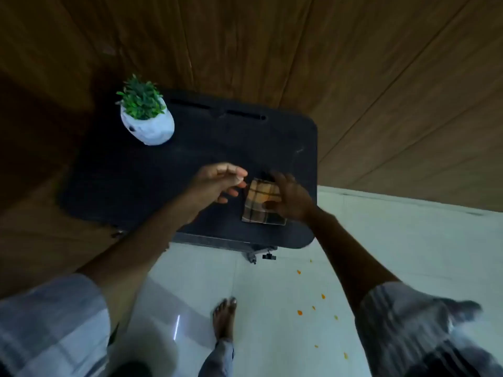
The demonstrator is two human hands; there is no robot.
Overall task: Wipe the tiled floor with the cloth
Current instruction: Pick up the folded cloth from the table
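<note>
Right hand point(287, 197) at centre frame, fingers spread and curling over the right edge of the cloth point(262, 204), thumb pressed on its face; whether actually pinched or only touched, cannot tell through the blur. Left hand point(217, 183) just left of the cloth, half open, fingertips near its upper corner, holding nothing. Cloth folded into a small square, brown and orange plaid, lying flat near the lower right edge of the dark desk point(136, 180). Potted plant point(147, 118) at upper left of the desk. Below, pale tiled floor point(272, 336) with orange specks point(299, 312) scattered at lower right, a bare foot point(224, 317) beside them. Judged: wiping not yet begun; still to lift the cloth, bend down and clear the specks.
</note>
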